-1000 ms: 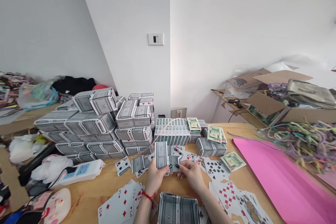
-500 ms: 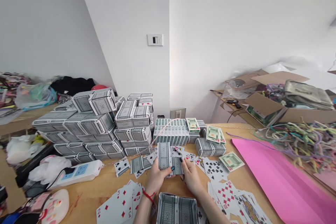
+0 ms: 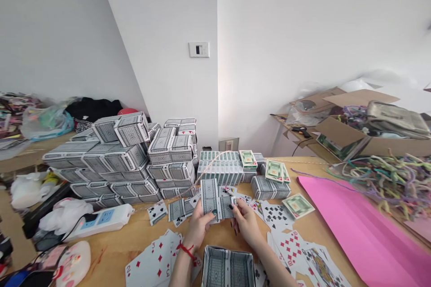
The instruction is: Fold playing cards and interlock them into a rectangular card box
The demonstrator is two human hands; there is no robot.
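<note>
Upright in my left hand (image 3: 199, 223) is a piece made of patterned playing cards (image 3: 209, 197), pinched under the thumb. My right hand (image 3: 245, 220) grips a second card piece (image 3: 226, 207) that meets the first at its right side. Below and between my forearms stands an open box made of cards (image 3: 229, 267). Loose cards lie on both sides, with a two and three of diamonds (image 3: 151, 260) at left and a ten of diamonds (image 3: 290, 249) at right.
Stacked card-covered blocks (image 3: 114, 159) fill the back left. Green card packs (image 3: 275, 171) stand at back right. A white power strip (image 3: 101, 222) lies left, a pink sheet (image 3: 363, 233) right. Beyond it are tangled yarn (image 3: 387, 179) and a cardboard box (image 3: 387, 147).
The left card piece has shifted slightly left and up in my left hand. My right hand has moved a little right, its fingers still on the other piece.
</note>
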